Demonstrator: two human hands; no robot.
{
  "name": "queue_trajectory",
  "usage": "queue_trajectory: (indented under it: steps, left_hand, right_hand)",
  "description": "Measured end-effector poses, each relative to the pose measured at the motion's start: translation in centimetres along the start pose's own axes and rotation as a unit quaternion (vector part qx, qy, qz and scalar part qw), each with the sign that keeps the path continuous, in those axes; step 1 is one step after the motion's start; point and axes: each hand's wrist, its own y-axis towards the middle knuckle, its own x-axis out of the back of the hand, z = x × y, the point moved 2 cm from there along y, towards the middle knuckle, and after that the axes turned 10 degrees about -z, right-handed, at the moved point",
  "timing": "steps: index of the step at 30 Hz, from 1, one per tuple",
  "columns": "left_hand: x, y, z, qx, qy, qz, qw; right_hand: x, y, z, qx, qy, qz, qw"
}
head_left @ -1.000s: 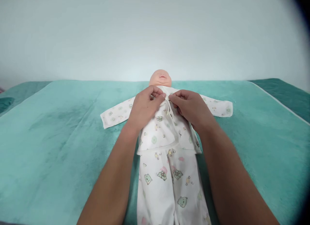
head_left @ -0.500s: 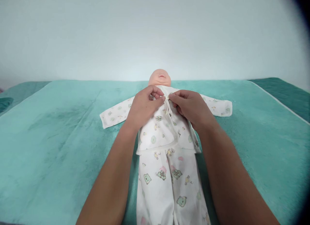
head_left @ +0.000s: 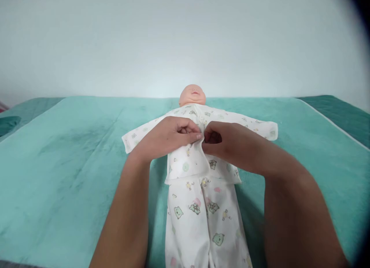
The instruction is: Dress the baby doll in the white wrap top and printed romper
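Note:
A baby doll point(head_left: 192, 95) lies on its back with its head at the far end. It wears a white printed jacket point(head_left: 187, 168) with the sleeves spread out, and matching white trousers point(head_left: 187, 225). My left hand point(head_left: 173, 135) pinches the jacket's front edge at mid-chest, thumb and forefinger together. Just beside it, my right hand point(head_left: 231, 143) is closed on the other side of the same front opening. The fingertips of both hands nearly meet. Any button between them is hidden by my fingers.
A teal plush blanket point(head_left: 72, 175) lies under the doll. Darker green quilted fabric point(head_left: 338, 114) shows beyond its right edge, with more at the far left. A pale wall point(head_left: 185, 37) rises behind.
Both hands have moved down the jacket front from near the collar to mid-chest. My right wrist has turned and its elbow swung outward. The upper chest now shows uncovered by my hands.

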Motion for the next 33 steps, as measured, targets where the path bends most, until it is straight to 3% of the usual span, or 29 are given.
queue_trajectory:
  steps: [5, 10, 16, 19, 22, 33]
  left_hand:
    - [0.0, -0.1, 0.3, 0.001, -0.021, -0.001, 1.000]
    - [0.2, -0.2, 0.2, -0.006, -0.114, 0.015, 0.993]
    - [-0.1, -0.2, 0.3, 0.004, -0.167, 0.015, 0.986]
    - [-0.5, -0.1, 0.3, 0.012, -0.186, 0.033, 0.982]
    - [-0.9, 0.1, 0.2, 0.025, -0.187, 0.066, 0.980]
    - [-1.3, 0.3, 0.4, 0.039, -0.211, 0.070, 0.974]
  right_hand:
    - [-1.2, -0.2, 1.3, 0.011, -0.064, -0.067, 0.996]
    - [-0.2, -0.2, 0.3, 0.011, -0.019, -0.014, 1.000]
    - [1.2, 0.5, -1.5, 0.001, 0.177, 0.054, 0.983]
    - [0.9, 0.8, -2.2, 0.002, 0.300, 0.046, 0.953]
    - [0.2, 1.0, -2.5, 0.003, 0.356, 0.032, 0.934]
    - [-0.5, 1.5, -2.4, 0.009, 0.342, 0.041, 0.939]
